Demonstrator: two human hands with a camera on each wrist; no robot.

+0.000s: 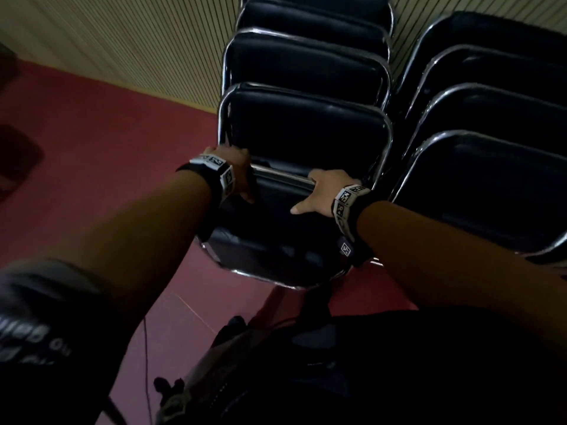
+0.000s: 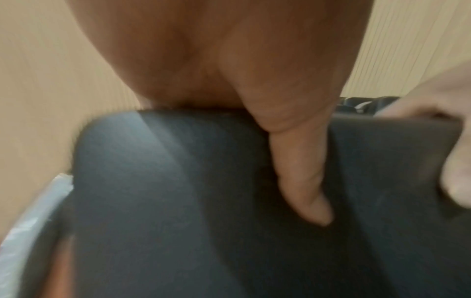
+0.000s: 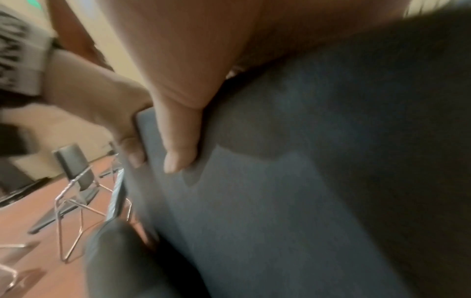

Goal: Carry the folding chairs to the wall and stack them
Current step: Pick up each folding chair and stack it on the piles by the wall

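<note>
Chrome under curled fingers (image 1: 242,191) — left hand (image 1: 237,171) wrapped over the top edge of the black padded folding chair with chrome tube frame (image 1: 303,136), thumb (image 2: 303,181) pressed flat down the black vinyl pad. Right hand (image 1: 319,191) hooked over the same edge, thumb (image 3: 178,145) laid flat on the pad; remaining fingertips hidden behind it. Chair held upright at the front of the left row of stacked black chairs (image 1: 310,53), right beside a second row (image 1: 491,118), both leaning on the beige ribbed wall (image 1: 122,41) over red floor (image 1: 92,133). Best done by keeping both grips level, tilting the frame to match the row's lean, nesting tube against tube — then easing off, fingers clear of the pinch gap.
</note>
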